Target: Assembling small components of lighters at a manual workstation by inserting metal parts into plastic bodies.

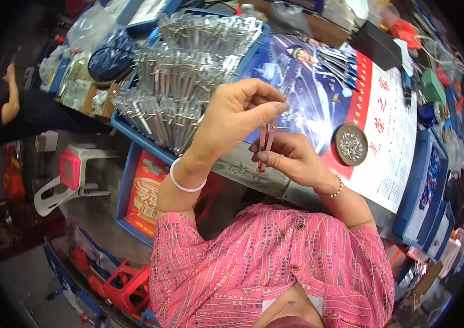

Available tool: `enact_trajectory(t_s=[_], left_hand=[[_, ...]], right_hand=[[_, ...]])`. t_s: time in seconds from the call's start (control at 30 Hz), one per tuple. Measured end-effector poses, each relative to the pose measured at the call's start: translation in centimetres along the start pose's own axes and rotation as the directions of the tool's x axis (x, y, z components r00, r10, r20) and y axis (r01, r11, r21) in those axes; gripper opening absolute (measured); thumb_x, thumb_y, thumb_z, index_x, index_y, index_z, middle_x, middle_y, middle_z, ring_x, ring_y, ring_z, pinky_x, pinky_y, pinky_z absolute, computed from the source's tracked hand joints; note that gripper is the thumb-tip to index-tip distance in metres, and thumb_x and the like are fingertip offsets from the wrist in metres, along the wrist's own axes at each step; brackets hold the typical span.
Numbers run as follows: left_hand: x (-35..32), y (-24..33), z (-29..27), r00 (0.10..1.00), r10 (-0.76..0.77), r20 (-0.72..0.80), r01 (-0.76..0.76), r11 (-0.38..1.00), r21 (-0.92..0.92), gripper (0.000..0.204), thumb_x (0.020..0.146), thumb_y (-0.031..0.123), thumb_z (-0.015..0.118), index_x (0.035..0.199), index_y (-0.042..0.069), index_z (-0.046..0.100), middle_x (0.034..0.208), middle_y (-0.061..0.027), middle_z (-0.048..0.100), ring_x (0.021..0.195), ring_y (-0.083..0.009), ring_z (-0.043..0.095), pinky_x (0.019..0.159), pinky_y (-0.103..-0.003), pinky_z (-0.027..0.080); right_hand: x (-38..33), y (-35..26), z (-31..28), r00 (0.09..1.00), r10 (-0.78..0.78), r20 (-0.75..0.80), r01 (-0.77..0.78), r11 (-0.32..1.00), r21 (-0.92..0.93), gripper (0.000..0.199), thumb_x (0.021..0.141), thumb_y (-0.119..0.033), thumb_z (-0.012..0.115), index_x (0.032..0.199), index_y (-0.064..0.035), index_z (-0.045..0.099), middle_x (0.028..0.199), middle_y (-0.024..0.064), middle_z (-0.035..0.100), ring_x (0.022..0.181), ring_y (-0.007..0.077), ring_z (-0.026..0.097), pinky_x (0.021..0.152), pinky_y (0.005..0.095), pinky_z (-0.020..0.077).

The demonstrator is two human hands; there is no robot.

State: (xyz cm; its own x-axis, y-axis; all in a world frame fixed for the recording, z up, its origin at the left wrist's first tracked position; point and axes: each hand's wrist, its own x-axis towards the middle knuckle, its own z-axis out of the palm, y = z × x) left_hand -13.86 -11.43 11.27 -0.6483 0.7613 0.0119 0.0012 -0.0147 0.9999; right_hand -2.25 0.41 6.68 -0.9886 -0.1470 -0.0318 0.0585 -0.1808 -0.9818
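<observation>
A grey worktop is running beneath the grip. Left of the grip, a blue tray of metal parts is resting on it. Right of the grip, a printed sheet is lying flat, carrying a round dish of small silvery pieces; slim blue-and-silver pieces are lying on its farther part.

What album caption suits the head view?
Right hand holds slim metalwork, left hand close by, near a blue tray heaped with metal parts.
</observation>
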Motion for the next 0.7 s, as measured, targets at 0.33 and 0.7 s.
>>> enact_trajectory(t_s=[0.33,0.7], left_hand=[[0.9,-6.1,4.8,0.954,-0.233,0.188,0.284,0.903,-0.322,0.016,0.084,0.010,0.058,0.095,0.000,0.062,0.078,-0.0002,0.060,0.070,-0.0054,0.053,0.061,-0.019,0.042],[-0.5,-8.9,9.8,0.949,-0.261,0.179,0.316,0.826,-0.466,0.021,0.082,0.004,0.060,0.101,0.002,0.053,0.085,-0.0055,0.061,0.077,-0.0112,0.058,0.068,-0.022,0.047]], right_hand=[[-5.0,2.2,-2.7,0.988,0.126,-0.088,-0.095,0.951,0.293,0.021,0.088,-0.012,0.054,0.100,0.0041,0.056,0.081,0.0073,0.061,0.074,0.0132,0.058,0.069,0.0269,0.0474],[-8.9,0.3,-5.9,0.978,0.051,-0.200,-0.162,0.792,-0.588,0.024,0.079,-0.018,0.062,0.086,0.0041,0.056,0.071,0.0161,0.060,0.060,0.0218,0.060,0.058,0.0295,0.0459]])
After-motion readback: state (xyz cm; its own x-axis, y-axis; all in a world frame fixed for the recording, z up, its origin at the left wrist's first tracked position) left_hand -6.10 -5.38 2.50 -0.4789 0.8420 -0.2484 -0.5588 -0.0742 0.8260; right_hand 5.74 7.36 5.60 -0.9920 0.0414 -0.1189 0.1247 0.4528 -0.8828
